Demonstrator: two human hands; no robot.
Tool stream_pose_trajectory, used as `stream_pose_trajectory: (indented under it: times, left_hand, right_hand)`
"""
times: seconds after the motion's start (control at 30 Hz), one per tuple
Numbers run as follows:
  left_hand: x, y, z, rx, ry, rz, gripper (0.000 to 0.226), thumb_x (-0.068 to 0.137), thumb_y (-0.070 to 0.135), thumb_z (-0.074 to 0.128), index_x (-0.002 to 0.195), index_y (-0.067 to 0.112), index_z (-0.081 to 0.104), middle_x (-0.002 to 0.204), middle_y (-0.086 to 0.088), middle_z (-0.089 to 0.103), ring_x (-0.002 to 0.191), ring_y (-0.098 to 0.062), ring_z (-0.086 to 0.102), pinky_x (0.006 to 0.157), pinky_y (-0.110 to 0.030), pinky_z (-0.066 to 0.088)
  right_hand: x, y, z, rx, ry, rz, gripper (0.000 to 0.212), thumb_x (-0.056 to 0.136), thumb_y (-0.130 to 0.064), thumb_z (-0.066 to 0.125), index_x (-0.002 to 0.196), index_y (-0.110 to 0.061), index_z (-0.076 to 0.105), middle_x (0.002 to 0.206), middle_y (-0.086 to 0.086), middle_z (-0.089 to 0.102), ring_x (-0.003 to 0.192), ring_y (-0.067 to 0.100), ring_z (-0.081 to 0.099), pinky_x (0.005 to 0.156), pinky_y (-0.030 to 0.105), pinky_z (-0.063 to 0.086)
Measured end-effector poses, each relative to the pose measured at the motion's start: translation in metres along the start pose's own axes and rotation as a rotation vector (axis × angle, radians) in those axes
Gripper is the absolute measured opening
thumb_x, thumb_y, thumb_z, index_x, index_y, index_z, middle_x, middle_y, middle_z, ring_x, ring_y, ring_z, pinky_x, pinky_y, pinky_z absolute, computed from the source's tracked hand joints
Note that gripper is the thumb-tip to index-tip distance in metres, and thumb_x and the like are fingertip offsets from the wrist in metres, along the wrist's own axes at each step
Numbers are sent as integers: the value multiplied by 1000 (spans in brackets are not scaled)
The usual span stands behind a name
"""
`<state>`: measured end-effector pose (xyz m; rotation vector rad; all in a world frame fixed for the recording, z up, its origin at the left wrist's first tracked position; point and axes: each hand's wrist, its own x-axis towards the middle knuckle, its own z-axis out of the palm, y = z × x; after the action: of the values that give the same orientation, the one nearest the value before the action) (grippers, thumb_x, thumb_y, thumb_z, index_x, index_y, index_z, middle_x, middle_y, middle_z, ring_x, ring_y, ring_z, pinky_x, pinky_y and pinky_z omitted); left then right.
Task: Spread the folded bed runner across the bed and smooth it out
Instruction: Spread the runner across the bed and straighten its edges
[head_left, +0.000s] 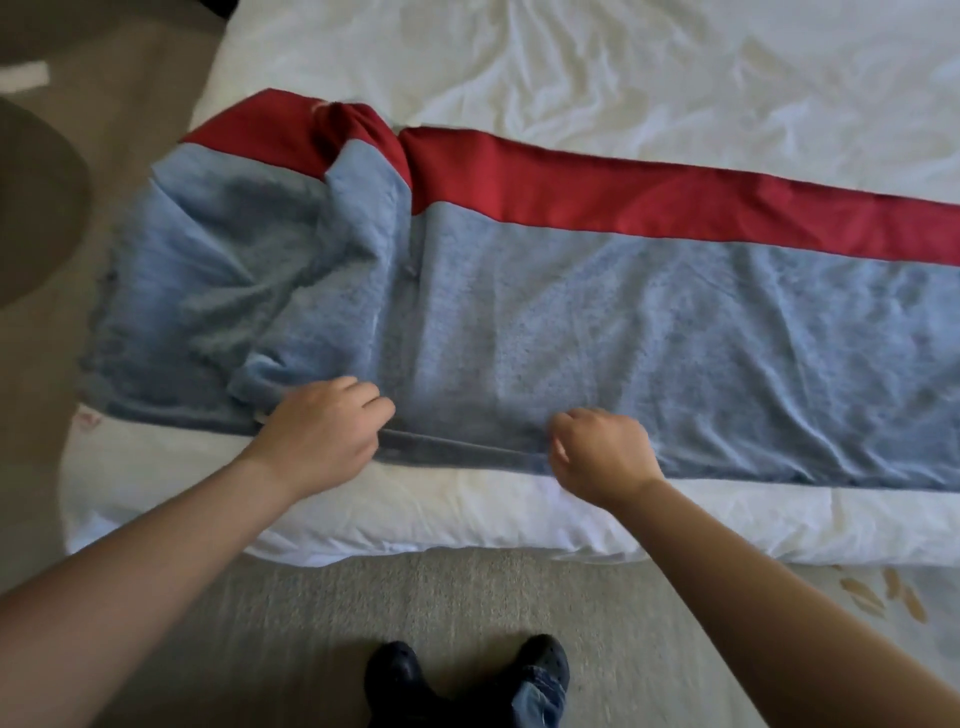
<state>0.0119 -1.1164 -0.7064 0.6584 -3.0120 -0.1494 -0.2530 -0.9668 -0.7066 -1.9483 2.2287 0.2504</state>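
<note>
A: Where is the bed runner (571, 322)?
B: Across the bed (571, 62), along its near edge; flat toward the bed's right side, bunched at its left corner.
A: Hands?
B: Fingers curled on both: left hand (322, 436) and right hand (602, 457) each pinch the runner's hem at the bed's near edge.

We see the bed runner (623, 322), blue-grey with a red band along its far edge, lying across the white bed (571, 62), mostly flat but bunched near the bed's left edge.
</note>
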Motion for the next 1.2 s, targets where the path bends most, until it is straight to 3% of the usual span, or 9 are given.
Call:
stream_pose_trajectory:
  times: [0.13,0.37,0.63,0.73,0.83,1.03,1.13,1.2]
  left_hand:
    - [44,-35,-22,-10,89,-115,25,72,20,41,79,14,65,73,-6,60,69,-31,60,48,-36,49]
    - [158,-66,-27,-125,135,-198,23,76,3,59,96,9,67,90,-11,65,86,-35,60,65,-45,53]
    - [291,-130,9,-50,42,-360,24,85,6,51,105,4,64,105,-19,63,98,-41,58,80,-52,50]
    - [320,-159,11,-15,-42,-441,27,87,8,52,112,5,63,110,-22,61,102,-42,57,84,-50,49]
    - [333,-168,10,27,-132,-418,30,86,15,58,115,7,61,108,-20,60,101,-40,58,78,-45,49]
    - [353,-172,17,133,-128,-383,23,86,23,64,100,5,67,94,-14,58,93,-37,57,65,-40,45]
    - [362,-178,20,240,-99,-297,11,74,8,73,71,1,66,74,-13,56,71,-35,57,53,-34,35]
    - [365,-176,19,310,-137,-238,19,55,-1,79,55,2,60,61,-11,53,57,-32,54,49,-29,30]
  right_hand:
    - [34,17,-17,42,31,131,17,89,-26,48,87,-16,61,85,2,64,77,27,61,55,27,33]
    - [137,56,-35,183,104,232,19,89,-26,48,93,-17,64,94,3,66,84,30,62,60,30,41]
    - [273,93,-50,195,220,91,17,88,-23,47,93,-12,59,95,8,59,89,32,58,58,33,36]
    - [317,107,-54,203,236,85,21,89,-21,46,103,-14,60,103,6,59,97,30,57,65,35,42]
    - [345,117,-57,229,225,74,27,90,-23,49,114,-16,60,109,5,59,101,28,57,71,38,48]
    - [375,125,-53,119,121,-79,23,92,-24,49,108,-12,61,102,7,60,95,32,60,69,37,49]
    - [381,129,-50,124,142,-42,19,88,-16,51,106,-12,56,97,7,63,88,32,61,62,34,44]
    - [383,127,-50,98,150,-62,15,86,-12,51,98,-10,59,93,7,62,84,32,60,54,31,34]
